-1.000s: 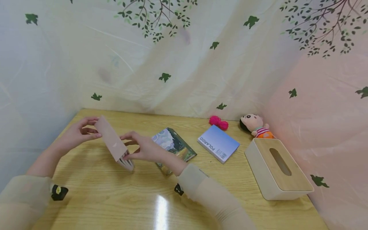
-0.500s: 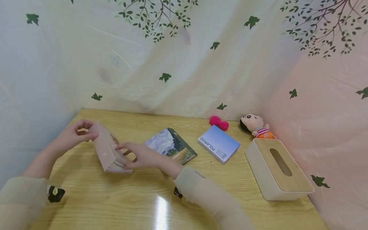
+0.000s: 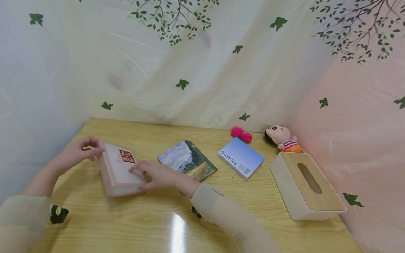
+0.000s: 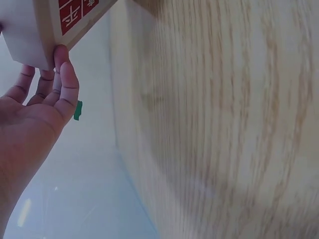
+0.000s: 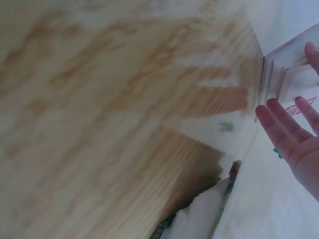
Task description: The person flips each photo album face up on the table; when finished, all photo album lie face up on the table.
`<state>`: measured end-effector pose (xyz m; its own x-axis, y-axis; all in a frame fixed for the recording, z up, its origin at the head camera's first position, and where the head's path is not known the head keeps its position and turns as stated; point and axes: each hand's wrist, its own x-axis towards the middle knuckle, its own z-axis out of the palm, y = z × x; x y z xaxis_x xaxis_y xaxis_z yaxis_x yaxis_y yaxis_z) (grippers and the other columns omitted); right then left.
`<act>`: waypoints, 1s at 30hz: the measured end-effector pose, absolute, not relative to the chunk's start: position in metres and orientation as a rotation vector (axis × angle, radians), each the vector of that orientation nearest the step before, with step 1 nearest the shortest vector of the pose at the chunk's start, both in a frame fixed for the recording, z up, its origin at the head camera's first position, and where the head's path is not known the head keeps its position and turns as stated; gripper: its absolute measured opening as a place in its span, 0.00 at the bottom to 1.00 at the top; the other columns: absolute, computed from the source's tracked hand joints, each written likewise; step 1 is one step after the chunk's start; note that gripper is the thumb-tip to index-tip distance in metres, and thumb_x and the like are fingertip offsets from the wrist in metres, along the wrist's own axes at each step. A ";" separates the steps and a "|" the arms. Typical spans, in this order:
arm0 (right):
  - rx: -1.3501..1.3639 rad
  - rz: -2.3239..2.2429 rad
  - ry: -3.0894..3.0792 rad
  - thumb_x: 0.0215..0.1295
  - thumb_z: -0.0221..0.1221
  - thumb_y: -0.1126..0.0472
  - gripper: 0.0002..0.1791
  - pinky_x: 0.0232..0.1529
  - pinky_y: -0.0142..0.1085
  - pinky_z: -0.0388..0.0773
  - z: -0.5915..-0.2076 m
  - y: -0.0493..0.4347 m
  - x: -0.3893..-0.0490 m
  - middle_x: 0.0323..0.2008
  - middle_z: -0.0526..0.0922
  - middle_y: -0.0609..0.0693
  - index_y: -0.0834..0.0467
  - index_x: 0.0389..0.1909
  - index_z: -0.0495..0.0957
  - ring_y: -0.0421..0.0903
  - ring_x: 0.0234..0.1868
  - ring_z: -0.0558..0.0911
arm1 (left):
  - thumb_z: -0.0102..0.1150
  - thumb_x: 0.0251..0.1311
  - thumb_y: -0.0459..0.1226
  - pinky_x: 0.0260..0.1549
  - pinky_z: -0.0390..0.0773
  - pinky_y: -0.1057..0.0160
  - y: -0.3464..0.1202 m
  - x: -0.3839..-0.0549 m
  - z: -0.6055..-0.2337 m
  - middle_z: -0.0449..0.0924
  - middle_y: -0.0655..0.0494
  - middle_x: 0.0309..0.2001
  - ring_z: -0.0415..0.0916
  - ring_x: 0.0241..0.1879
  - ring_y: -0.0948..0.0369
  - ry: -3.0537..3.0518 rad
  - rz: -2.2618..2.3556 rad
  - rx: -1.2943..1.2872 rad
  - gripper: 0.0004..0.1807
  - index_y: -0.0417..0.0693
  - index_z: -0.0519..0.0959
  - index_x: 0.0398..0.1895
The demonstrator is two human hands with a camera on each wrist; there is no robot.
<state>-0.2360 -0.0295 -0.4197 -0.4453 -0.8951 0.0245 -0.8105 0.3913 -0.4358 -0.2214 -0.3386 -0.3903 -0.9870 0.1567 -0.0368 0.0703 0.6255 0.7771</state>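
A thick pale pink book (image 3: 124, 168), box-like, with a red block of lettering on its cover, lies tilted at the left of the table. My left hand (image 3: 77, 153) pinches its upper left corner beside the spine. Curled fingers (image 4: 64, 79) meet that corner in the left wrist view. Across the book, my right hand (image 3: 158, 174) holds the right end, index finger over the cover and thumb at the near edge. The right wrist view shows spread fingers (image 5: 281, 124) against the book's side; part of this hand is cut off there.
A painted-cover book (image 3: 186, 160) lies just right of the right hand. Further right are a blue POLAROID box (image 3: 241, 157), pink yarn (image 3: 241, 135), a plush doll (image 3: 281, 137) and a tissue box (image 3: 307, 189). A printed curtain (image 3: 202, 63) hangs behind the wooden table (image 3: 139, 228).
The pink book has turned from standing edge-on to showing its lettered cover, and has come lower. My left hand has moved down and slightly left; the right hand has followed the book downward.
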 end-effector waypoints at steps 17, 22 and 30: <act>-1.455 -0.481 2.458 0.55 0.64 0.41 0.35 0.63 0.25 0.62 -0.426 -0.023 -0.246 0.67 0.64 0.43 0.45 0.64 0.65 0.36 0.65 0.65 | 0.53 0.67 0.43 0.41 0.81 0.58 -0.348 -0.217 -0.404 0.67 0.38 0.51 0.78 0.41 0.64 2.561 1.334 0.332 0.26 0.43 0.62 0.63; -1.420 -0.526 2.472 0.53 0.67 0.44 0.37 0.62 0.25 0.62 -0.430 -0.021 -0.250 0.66 0.66 0.45 0.48 0.63 0.67 0.38 0.63 0.68 | 0.53 0.66 0.43 0.40 0.79 0.64 -0.352 -0.216 -0.407 0.63 0.38 0.60 0.79 0.43 0.63 2.529 1.302 0.321 0.26 0.44 0.63 0.63; -1.460 -0.516 2.472 0.52 0.68 0.46 0.33 0.63 0.24 0.60 -0.430 -0.017 -0.255 0.64 0.69 0.48 0.51 0.58 0.73 0.41 0.65 0.67 | 0.57 0.63 0.45 0.39 0.78 0.61 -0.353 -0.214 -0.411 0.66 0.41 0.58 0.73 0.46 0.64 2.559 1.191 0.318 0.25 0.47 0.67 0.61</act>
